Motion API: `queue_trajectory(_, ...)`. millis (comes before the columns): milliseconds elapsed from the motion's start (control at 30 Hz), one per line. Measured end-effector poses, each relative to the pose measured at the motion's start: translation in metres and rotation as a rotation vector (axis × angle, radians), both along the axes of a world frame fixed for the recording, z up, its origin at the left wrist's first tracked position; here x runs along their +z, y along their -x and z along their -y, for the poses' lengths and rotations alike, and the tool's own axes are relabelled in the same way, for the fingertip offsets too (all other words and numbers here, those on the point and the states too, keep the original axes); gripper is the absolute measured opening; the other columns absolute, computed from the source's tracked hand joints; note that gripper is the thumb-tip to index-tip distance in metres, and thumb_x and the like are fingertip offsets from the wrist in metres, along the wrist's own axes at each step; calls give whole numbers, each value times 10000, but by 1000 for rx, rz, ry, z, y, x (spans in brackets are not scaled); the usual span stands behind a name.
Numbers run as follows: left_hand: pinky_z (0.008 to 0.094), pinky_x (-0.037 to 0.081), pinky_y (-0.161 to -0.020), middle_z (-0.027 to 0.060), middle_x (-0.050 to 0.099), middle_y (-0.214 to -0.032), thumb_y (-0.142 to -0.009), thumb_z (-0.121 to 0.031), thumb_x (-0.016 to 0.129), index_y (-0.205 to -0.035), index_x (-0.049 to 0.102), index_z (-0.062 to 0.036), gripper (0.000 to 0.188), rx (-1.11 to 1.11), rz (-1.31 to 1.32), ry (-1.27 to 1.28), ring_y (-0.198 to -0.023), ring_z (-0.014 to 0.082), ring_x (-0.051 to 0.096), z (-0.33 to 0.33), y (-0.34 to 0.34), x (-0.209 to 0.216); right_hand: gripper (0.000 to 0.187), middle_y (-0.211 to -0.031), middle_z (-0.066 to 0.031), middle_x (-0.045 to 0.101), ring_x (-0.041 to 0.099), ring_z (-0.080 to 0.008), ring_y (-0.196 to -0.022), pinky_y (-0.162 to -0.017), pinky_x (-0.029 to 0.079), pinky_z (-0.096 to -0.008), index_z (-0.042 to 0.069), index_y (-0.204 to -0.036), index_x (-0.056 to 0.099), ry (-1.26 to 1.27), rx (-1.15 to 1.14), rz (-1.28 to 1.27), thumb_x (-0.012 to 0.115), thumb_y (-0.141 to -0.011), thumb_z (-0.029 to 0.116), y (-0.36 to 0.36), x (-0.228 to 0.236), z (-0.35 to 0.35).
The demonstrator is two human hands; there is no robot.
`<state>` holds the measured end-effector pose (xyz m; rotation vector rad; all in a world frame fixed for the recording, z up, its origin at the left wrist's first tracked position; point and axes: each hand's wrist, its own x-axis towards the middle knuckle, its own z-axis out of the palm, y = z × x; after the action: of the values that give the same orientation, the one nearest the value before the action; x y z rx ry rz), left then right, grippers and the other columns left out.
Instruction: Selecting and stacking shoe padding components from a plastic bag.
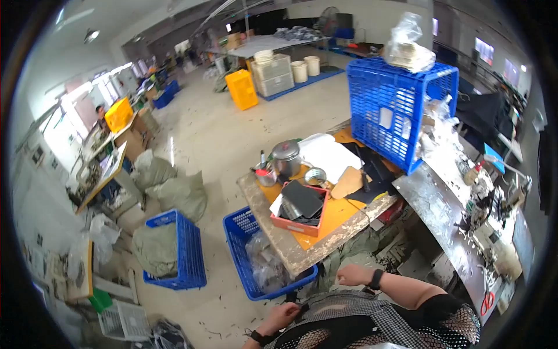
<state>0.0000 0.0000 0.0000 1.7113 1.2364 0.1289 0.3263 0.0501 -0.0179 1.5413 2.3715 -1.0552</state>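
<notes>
My left hand (283, 317) is low in front of my body, beside the checked apron (337, 311). Its fingers are curled together by the dark cloth there, and what they hold, if anything, cannot be made out. Out in front of the apron is my right hand (354, 274), fingers bent inward, just below the worn work table (279, 241); nothing in it can be made out. Nearest on that table stands a red box (295, 223) with black flat pieces in it. A blue crate (244, 273) holding clear plastic bags sits on the floor beyond my left hand.
A lidded metal pot (286, 157) and white paper (326, 154) are on the table. A large blue crate (383, 110) stands at its far right corner. To the right, a sewing machine (494, 244) and red-handled scissors (487, 302) are on a metal bench. Another blue crate (189, 250) stands left.
</notes>
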Motion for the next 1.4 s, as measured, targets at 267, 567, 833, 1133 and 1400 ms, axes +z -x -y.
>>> queue_trajectory(267, 358, 454, -703, 162, 630, -924, -810, -83, 541, -1083, 571, -56, 276, -494, 58, -84, -829, 335, 605, -36, -89, 8, 325, -930, -182, 646, 609, -355, -898, -778, 483, -447, 61, -995, 617, -51, -393, 10, 575, -791, 311, -121, -14, 94)
queue_trajectory(567, 288, 462, -810, 111, 660, -1049, -883, -122, 479, -1154, 567, -42, 297, -586, -26, 13, -934, 175, 632, -53, -214, 35, 266, -847, -189, 654, 641, -348, -800, -701, 523, -449, 55, -925, 643, -202, -652, 18, 571, -738, 230, -218, -7, 124)
queue_trajectory(833, 283, 516, -692, 136, 670, -846, -860, -81, 580, -1098, 593, -26, 245, -730, 8, -49, -760, 179, 660, -75, -364, 72, 238, -843, -174, 644, 630, -352, -795, -676, 505, -435, 49, -978, 610, -502, -1055, -83, 632, -786, 189, -338, 47, 197)
queue_trajectory(1133, 265, 490, -747, 89, 675, -899, -877, -77, 583, -1086, 603, 0, 224, -938, 155, 6, -822, 123, 630, -105, -519, 122, 386, -701, -67, 610, 593, -141, -630, -586, 487, -284, 35, -1102, 572, -983, -1908, 31, 716, -758, 136, -481, 132, 318)
queue_trajectory(1400, 264, 490, -749, 95, 682, -894, -882, -89, 585, -1080, 603, 9, 222, -1127, 167, 118, -812, 127, 634, -134, -584, 112, 842, -850, -131, 614, 604, -171, -635, -534, 507, -295, -33, -1298, 385, -456, -2100, -70, 809, -629, 252, -632, 174, 312)
